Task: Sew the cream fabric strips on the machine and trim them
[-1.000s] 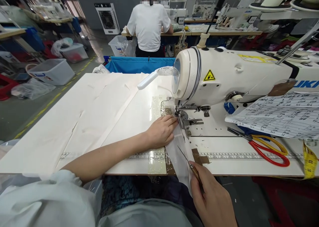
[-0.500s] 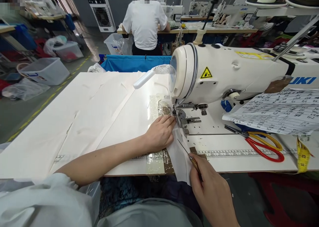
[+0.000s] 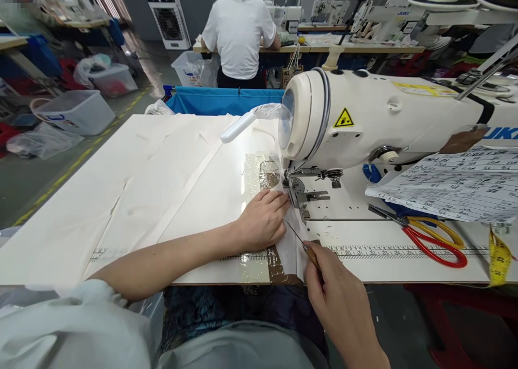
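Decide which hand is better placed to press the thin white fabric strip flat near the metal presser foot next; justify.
The left hand, probably: it lies over the fabric strip, close to the presser foot. The right hand is farther from it, holding a thin wooden-handled metal awl.

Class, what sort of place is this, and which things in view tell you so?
Probably a sewing workshop: a large sewing machine stands close by, other machines stand further back, and scissors and a tape measure are at the right.
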Demonstrator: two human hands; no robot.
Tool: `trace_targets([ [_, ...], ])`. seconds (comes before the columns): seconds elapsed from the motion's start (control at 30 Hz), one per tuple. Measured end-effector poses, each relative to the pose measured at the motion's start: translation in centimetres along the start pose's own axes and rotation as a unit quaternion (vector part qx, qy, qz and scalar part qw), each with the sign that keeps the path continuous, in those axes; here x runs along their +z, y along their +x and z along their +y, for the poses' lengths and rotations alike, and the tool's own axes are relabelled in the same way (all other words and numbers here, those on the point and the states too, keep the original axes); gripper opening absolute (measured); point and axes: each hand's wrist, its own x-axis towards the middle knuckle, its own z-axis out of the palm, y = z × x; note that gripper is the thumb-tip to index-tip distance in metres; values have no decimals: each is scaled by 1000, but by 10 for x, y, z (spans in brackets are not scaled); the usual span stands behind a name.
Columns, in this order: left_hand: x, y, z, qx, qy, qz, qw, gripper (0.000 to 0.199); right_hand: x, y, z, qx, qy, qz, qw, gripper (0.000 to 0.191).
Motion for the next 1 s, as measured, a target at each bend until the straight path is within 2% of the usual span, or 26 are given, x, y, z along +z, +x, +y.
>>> trace_targets([
  [0.4,7,5,-12,-27,36,45,998,42,12,19,-1,15,-15,10,1000,30],
  [0.67,5,11,-30,-24,65,41,997,35,22,23,-2,38,-8,15,999,31],
  [0.83,3,6,-17,-8,44,44,998,36,23,23,-3,30,-14,21,999,31],
  [1.0,8,3,-5,17,33,46,998,40,19,20,-3,30,-2,11,999,31],
])
